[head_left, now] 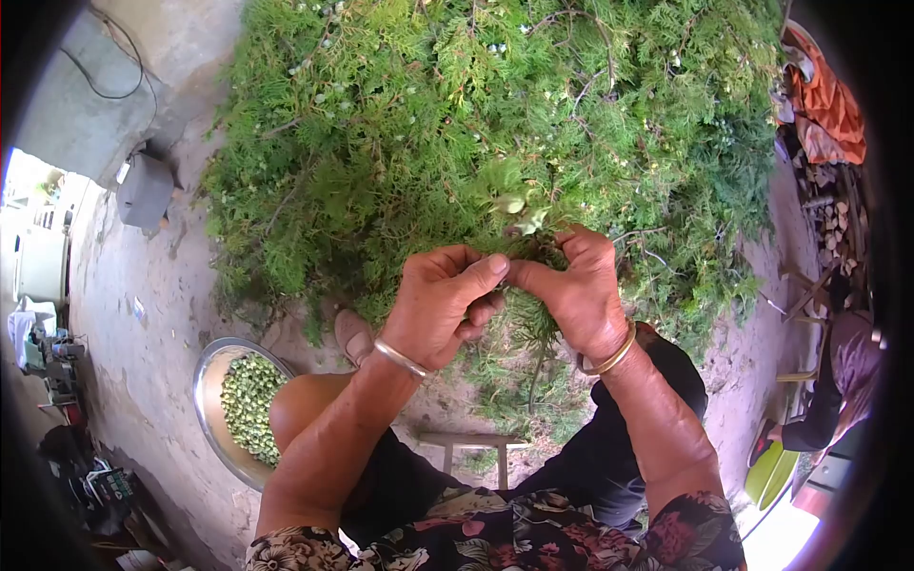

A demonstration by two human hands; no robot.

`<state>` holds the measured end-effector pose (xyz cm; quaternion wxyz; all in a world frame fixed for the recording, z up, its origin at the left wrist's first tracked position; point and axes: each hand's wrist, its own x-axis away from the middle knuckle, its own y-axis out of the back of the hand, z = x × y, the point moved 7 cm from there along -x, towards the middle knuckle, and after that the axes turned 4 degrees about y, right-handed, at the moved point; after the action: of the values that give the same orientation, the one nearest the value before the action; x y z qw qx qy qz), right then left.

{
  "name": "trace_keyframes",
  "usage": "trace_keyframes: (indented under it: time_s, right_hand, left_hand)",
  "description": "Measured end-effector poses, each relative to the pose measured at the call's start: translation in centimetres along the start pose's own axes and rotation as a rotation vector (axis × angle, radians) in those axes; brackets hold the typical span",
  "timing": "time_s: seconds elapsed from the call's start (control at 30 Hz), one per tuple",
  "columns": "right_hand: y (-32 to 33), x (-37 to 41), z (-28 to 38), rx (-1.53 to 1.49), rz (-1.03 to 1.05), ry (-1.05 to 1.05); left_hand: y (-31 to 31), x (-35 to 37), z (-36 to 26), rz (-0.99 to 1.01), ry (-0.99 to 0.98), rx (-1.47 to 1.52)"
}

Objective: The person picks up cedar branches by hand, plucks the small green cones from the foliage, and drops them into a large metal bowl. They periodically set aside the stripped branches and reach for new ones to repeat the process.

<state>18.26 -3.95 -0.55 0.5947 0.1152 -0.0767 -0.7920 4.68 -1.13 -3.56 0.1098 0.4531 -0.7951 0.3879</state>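
Note:
My right hand (579, 297) is closed around a leafy evergreen sprig (540, 328), whose green foliage hangs below the fingers. Pale green seed cones (526, 221) stick up just above the hands, slightly blurred. My left hand (447, 300) is pinched, its thumb tip meeting the right thumb at the sprig; whatever lies between its fingers is hidden. Beyond both hands spreads a big heap of cut evergreen branches (409, 143) dotted with small cones. A wide metal basin (211, 395) on the floor at the left holds many picked green cones (252, 407).
Between my legs is a wooden stool (473, 441). At the right edge another person's dark sleeve (814, 428) shows near a green object (769, 476). Chopped wood (838, 228) and an orange cloth (830, 109) lie behind. A grey container (145, 190) stands at upper left.

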Motion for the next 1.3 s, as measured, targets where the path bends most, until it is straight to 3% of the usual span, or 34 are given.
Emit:
trace_keyframes:
  time_s: [0.07, 0.17, 0.2, 0.23, 0.3, 0.37, 0.43, 0.5, 0.6, 0.73, 0.8, 0.83, 0.9, 1.03, 1.17, 1.23, 1.3]
  right_hand:
    - [0.4, -0.1, -0.3, -0.316, -0.049, -0.138]
    - [1.0, -0.2, 0.0, -0.439, -0.081, -0.201]
    - [1.2, -0.2, -0.1, -0.439, -0.080, -0.209]
    - [1.4, -0.1, -0.3, -0.440, -0.081, -0.209]
    - [1.5, 0.0, -1.0, -0.263, -0.034, -0.216]
    - [0.9, 0.1, -0.4, -0.223, 0.012, -0.219]
    - [0.2, 0.4, -0.2, -0.182, 0.059, -0.222]
    - [-0.6, 0.6, -0.3, -0.156, 0.118, -0.210]
    - [-1.1, 0.8, 0.1, -0.059, 0.188, -0.202]
    - [-1.5, 1.0, -0.2, 0.012, 0.248, -0.173]
    - [-1.4, 0.8, 0.5, 0.001, 0.273, -0.168]
    - [-1.5, 0.7, 1.0, -0.011, 0.300, -0.161]
    - [-1.5, 0.8, 1.3, -0.055, 0.289, -0.176]
    - [-1.2, 1.1, -0.2, -0.032, 0.273, -0.217]
    - [-0.9, 1.0, -0.2, -0.019, 0.210, -0.190]
    - [-0.9, 1.1, -1.5, 0.074, 0.250, -0.232]
    - [-1.3, 1.3, -1.3, 0.054, 0.251, -0.214]
  left_hand:
    - [-0.2, 0.3, -0.2, 0.030, 0.008, -0.073]
    - [0.2, 0.8, -1.4, 0.089, -0.048, -0.012]
    - [0.6, 0.6, -2.2, 0.134, -0.172, 0.033]
    - [0.4, 0.6, -2.4, 0.134, -0.172, 0.032]
    - [0.3, 1.2, -4.9, 0.052, -0.438, -0.205]
    - [0.2, 1.3, -5.2, 0.055, -0.508, -0.336]
    - [-0.9, 3.0, -6.7, -0.238, -0.934, -0.784]
    - [-0.9, 2.7, -6.4, -0.250, -0.929, -0.748]
    - [-1.8, 2.5, -6.2, -0.207, -1.101, -0.940]
    - [-1.4, 2.4, -6.1, -0.162, -1.070, -0.889]
    - [0.5, 1.3, -5.6, -0.257, -0.603, -0.718]
    - [0.5, 1.6, -5.9, -0.256, -0.601, -0.718]
    - [1.7, 0.8, -4.8, -0.139, -0.324, -0.139]
    - [4.0, 0.1, -6.7, 0.045, -0.304, 0.211]
    - [1.8, 0.8, -6.0, 0.268, -0.272, 0.202]
    - [1.0, 1.1, -5.2, 0.205, -0.239, 0.254]
    - [0.5, 1.3, -5.5, 0.008, -0.404, -0.244]
